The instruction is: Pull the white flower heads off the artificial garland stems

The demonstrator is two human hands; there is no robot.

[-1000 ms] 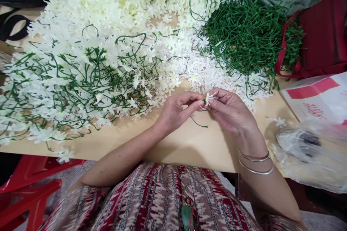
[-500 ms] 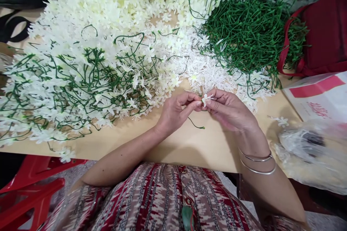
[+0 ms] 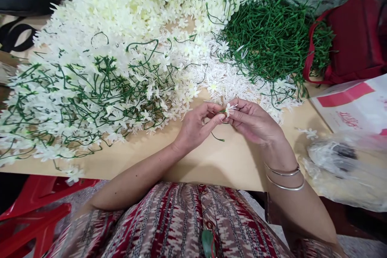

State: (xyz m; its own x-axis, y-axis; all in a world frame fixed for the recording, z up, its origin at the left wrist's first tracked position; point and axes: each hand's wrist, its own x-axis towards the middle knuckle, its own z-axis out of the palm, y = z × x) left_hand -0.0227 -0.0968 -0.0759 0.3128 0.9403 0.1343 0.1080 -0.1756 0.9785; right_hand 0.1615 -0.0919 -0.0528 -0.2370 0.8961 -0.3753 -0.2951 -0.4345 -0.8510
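Observation:
Between my two hands is a small white artificial flower [image 3: 229,109] with thin white stamens. My left hand [image 3: 201,123] pinches its green stem [image 3: 218,137] between thumb and fingers; the stem's free end curves down below the fingertips. The thumb and fingers of my right hand [image 3: 255,123] close on the flower from the other side. Beyond my hands lies a heap of loose white stamens [image 3: 232,76]. To the left spreads a pile of white flowers on green stems [image 3: 99,88]. A tangle of bare green stems [image 3: 269,36] lies at the upper right.
White and pale yellow petals [image 3: 136,0] are heaped at the back of the table [image 3: 193,165]. On the right are a red bag [image 3: 356,40], a white and red paper bag [image 3: 353,105], a clear plastic bag [image 3: 347,173] and a single flower [image 3: 311,133]. Red stools [image 3: 39,213] stand lower left.
The view has shifted slightly. Both hands stay nearly in place, still pinching the flower and stem; a bit more green now shows beside the flower.

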